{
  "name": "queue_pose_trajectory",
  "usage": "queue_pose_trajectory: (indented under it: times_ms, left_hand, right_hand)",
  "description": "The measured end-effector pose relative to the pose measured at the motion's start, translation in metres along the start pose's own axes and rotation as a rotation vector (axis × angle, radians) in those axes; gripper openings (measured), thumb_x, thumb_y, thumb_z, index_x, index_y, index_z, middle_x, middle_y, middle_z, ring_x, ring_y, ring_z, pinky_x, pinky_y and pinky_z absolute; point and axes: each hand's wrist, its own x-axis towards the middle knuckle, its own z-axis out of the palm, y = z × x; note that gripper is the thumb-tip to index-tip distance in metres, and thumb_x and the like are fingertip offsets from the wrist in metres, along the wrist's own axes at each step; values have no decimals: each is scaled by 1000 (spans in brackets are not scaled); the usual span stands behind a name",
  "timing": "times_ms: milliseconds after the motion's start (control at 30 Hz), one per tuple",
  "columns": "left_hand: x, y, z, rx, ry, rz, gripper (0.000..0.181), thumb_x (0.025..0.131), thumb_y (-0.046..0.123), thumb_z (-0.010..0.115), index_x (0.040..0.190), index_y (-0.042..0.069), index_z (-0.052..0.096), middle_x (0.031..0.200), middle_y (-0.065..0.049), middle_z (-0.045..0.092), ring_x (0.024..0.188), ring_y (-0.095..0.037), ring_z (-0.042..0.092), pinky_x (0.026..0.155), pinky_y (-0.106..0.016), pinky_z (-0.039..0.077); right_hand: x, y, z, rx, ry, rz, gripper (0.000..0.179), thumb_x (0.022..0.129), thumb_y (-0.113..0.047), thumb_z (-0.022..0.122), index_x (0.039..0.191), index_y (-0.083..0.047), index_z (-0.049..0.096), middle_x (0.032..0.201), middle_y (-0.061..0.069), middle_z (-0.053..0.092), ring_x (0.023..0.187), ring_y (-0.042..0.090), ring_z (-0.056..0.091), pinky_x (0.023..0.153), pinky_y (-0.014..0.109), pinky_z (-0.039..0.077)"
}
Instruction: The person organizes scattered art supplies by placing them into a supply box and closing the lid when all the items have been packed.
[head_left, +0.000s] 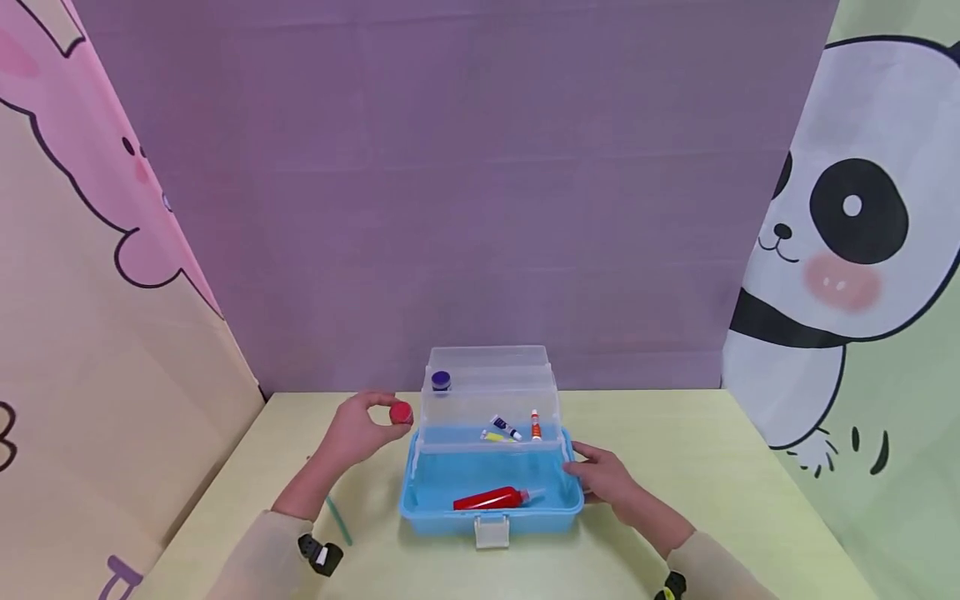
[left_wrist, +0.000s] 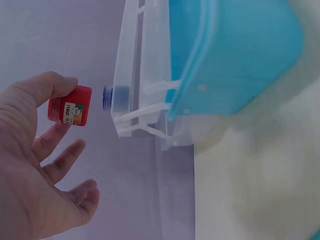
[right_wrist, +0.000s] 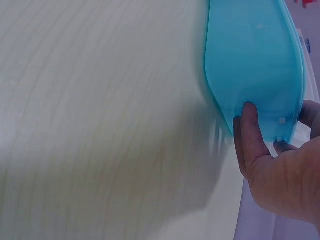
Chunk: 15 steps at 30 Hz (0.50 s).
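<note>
My left hand (head_left: 362,433) pinches a small red paint jar (left_wrist: 72,106) between thumb and fingertip, raised beside the left of an open blue toolbox (head_left: 442,522). A label shows on the jar, and the other fingers are spread loosely. At the toolbox's right side, my right hand (head_left: 609,479) holds the wall, fingers along the outside (right_wrist: 260,65) and thumb at the rim. On the raised clear trays sit a dark blue jar (head_left: 441,381), a dark blue paint tube (head_left: 506,427), a yellow tube (head_left: 496,437) and an orange-red tube (head_left: 536,425). A red bottle (head_left: 489,499) lies in the base.
The toolbox stands on a pale wooden table (head_left: 675,433), its white latch (head_left: 492,532) facing me. A thin green stick (head_left: 339,521) lies left of it, partly under my left forearm. Behind the table hangs a purple cloth (head_left: 480,192).
</note>
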Motion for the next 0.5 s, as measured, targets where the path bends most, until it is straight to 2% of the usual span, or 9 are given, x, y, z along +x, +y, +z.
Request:
queue_pose_trajectory:
  times_ms: [200,500]
  left_hand:
    - [22,22,6,-31,-26,-7,51,79,28,80,121,3,65,133,-16,53,126,-41,44,84,-51,53]
    - [47,39,12,-16,-61,73,53,75,25,84,120,6,66,132,-15,54,122,-39,47,81,-48,55]
  right_hand:
    - [3,3,0,3,6,-4,63,90,-22,69,144,0,44,109,17,64,82,24,67,69,42,58]
    - [2,4,1,31,-12,-28,63,90,-21,68,143,1,44,109,17,65,84,26,68,70,44,58]
